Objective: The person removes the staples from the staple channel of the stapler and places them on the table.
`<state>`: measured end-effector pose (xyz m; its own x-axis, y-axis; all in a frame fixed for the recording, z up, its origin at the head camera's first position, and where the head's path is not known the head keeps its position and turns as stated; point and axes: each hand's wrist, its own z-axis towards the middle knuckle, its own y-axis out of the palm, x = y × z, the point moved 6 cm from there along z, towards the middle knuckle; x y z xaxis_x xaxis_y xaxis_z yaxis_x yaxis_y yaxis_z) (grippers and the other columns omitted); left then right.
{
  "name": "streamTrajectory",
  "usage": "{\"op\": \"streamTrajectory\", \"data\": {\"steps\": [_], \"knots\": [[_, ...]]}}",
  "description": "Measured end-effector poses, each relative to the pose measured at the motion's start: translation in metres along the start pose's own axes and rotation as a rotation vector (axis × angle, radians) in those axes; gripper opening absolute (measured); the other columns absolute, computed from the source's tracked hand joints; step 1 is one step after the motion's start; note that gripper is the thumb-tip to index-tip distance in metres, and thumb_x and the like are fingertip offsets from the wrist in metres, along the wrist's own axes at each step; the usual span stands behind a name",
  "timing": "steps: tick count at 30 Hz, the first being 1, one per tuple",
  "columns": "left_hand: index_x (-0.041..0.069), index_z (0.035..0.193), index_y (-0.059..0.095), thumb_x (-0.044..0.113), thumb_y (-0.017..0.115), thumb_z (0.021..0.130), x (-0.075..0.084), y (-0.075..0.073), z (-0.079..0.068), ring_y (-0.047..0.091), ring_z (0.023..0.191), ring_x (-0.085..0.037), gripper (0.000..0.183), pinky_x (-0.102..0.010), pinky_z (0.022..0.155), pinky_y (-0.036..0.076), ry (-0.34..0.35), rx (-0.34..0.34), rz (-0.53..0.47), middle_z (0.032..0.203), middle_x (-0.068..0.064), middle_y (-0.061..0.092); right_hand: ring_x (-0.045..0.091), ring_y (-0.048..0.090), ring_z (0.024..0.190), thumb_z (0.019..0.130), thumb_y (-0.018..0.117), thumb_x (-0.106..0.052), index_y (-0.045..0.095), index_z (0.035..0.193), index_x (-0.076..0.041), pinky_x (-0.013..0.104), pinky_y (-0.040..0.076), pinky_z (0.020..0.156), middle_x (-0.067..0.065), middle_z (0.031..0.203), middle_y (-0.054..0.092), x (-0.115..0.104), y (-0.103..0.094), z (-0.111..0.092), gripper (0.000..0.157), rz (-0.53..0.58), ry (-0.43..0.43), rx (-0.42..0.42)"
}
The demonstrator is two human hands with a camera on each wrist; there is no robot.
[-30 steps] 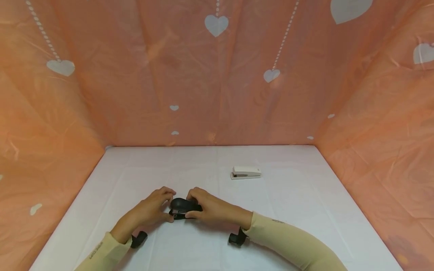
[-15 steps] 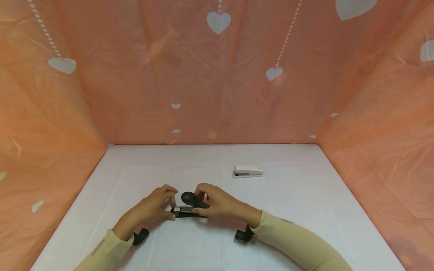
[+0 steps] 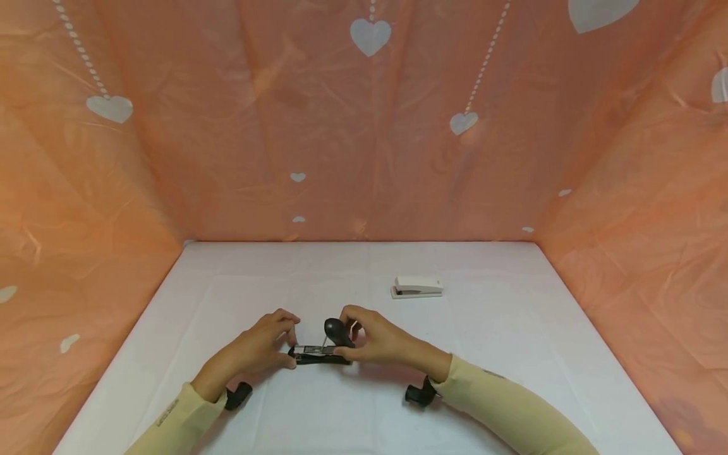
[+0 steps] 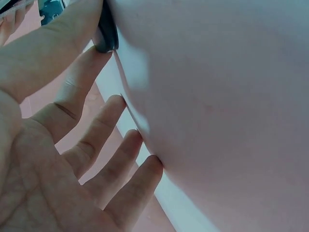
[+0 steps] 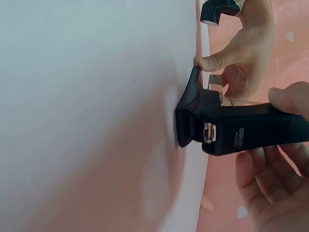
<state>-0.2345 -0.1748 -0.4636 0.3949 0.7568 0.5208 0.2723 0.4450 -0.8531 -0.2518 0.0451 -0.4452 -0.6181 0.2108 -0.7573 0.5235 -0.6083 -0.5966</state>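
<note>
A black stapler (image 3: 323, 359) lies on the white table in front of me with its top arm (image 3: 335, 330) swung up, baring the metal staple channel. My left hand (image 3: 266, 341) pinches the front end of its base between thumb and index finger; the left wrist view shows that black tip (image 4: 107, 31), the other fingers spread at the tabletop. My right hand (image 3: 382, 337) holds the raised arm between thumb and fingers. In the right wrist view the stapler's hinge end (image 5: 210, 131) faces the camera, and a thin spring stretches behind the raised arm.
Farther back, right of centre, a white stapler (image 3: 418, 287) rests on the table (image 3: 483, 354). Orange sheets with pale hearts (image 3: 370, 36) wall the table at the back and both sides. Black wrist cameras (image 3: 421, 393) hang under both forearms.
My right hand has lifted the stapler's top arm from closed to nearly upright, moving up and to the right. My left hand stays at the base's front end.
</note>
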Motion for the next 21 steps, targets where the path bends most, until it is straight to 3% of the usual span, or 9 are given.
{"op": "streamTrajectory", "data": {"steps": [12, 21], "knots": [[0.023, 0.089, 0.062, 0.027, 0.095, 0.082, -0.001, 0.001, -0.001, 0.052, 0.134, -0.047, 0.034, -0.061, 0.099, 0.051, 0.034, -0.004, -0.007, 0.146, -0.014, 0.058, 0.008, 0.064, 0.093, 0.092, 0.087, -0.012, 0.057, 0.105, -0.017, 0.035, 0.059, 0.088, -0.007, 0.101, 0.065, 0.006, -0.007, -0.009, 0.033, -0.014, -0.008, -0.001], [0.023, 0.089, 0.062, 0.027, 0.095, 0.083, -0.001, -0.001, -0.001, 0.052, 0.135, -0.049, 0.034, -0.064, 0.102, 0.049, 0.055, -0.006, -0.010, 0.145, -0.016, 0.057, 0.005, 0.062, 0.097, 0.091, 0.088, -0.012, 0.055, 0.102, -0.017, 0.032, 0.055, 0.095, -0.007, 0.100, 0.063, 0.005, -0.013, -0.014, 0.036, -0.042, -0.028, 0.005]]}}
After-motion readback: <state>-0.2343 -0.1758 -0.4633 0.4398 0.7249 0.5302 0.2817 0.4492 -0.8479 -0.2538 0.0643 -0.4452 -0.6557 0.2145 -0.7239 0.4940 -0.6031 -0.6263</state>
